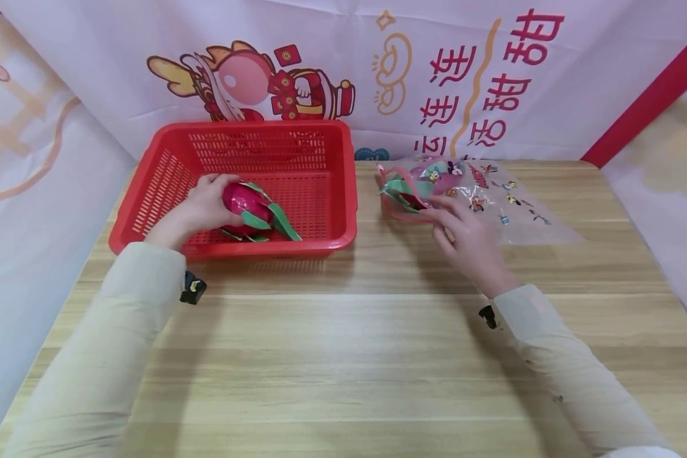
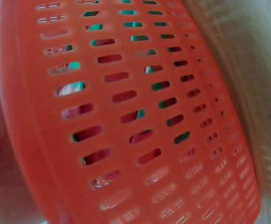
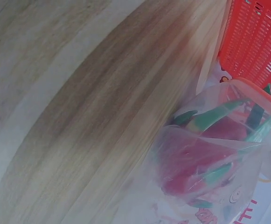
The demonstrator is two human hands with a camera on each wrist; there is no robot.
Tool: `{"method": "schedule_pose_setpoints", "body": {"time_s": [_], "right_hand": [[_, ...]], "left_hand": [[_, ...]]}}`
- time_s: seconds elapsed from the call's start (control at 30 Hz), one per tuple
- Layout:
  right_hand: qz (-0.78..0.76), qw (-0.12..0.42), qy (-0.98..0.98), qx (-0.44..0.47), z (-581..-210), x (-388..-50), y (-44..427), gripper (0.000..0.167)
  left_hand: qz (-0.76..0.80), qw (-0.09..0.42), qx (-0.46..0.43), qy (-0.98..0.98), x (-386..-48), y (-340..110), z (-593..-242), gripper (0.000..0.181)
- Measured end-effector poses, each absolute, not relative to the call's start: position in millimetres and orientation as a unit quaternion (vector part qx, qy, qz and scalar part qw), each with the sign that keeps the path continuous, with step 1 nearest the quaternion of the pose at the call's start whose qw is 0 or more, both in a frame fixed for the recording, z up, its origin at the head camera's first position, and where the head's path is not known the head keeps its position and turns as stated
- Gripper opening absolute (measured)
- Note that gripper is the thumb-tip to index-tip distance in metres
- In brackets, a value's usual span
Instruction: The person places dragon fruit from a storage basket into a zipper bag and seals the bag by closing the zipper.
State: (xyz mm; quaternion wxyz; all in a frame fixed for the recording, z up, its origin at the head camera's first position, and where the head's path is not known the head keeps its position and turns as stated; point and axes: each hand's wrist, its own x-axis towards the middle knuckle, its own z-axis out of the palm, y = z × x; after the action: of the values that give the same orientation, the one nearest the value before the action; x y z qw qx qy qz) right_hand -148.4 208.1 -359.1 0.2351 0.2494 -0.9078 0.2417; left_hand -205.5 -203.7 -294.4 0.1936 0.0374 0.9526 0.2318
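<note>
In the head view my left hand [image 1: 201,208] reaches over the near left rim of a red plastic basket [image 1: 348,191]. Its fingers curl over a pink dragon fruit [image 1: 246,200] with green leaf tips, low inside the basket. From the left wrist view, the slotted basket wall [image 2: 168,140] hides most of that fruit. To the right, my right hand [image 1: 471,247] pinches the red-edged mouth of a clear printed plastic bag [image 1: 527,222]. Another pink and green dragon fruit [image 3: 191,163] shows through the bag's film in the right wrist view.
The basket and bag lie side by side on a wood-grain table [image 1: 343,356], near its back edge. Behind them hangs a white printed cloth [image 1: 343,57] with cartoon figures and red lettering. A red strip [image 1: 652,95] runs down at the right.
</note>
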Motion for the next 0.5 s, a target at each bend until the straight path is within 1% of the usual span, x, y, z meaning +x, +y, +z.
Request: {"method": "schedule_pose_setpoints", "body": {"time_s": [0.23, 0.5], "right_hand": [[0.242, 0.236, -0.909, 0.245, -360.0, -147.5, 208.0, 0.025], [0.244, 0.243, -0.905, 0.249, -361.7, -148.2, 207.0, 0.026]], "left_hand": [[0.213, 0.209, 0.046, 0.953, -207.0, -203.5, -296.4, 0.089], [0.178, 0.176, 0.030, 0.968, -204.7, -197.2, -299.4, 0.087]]}}
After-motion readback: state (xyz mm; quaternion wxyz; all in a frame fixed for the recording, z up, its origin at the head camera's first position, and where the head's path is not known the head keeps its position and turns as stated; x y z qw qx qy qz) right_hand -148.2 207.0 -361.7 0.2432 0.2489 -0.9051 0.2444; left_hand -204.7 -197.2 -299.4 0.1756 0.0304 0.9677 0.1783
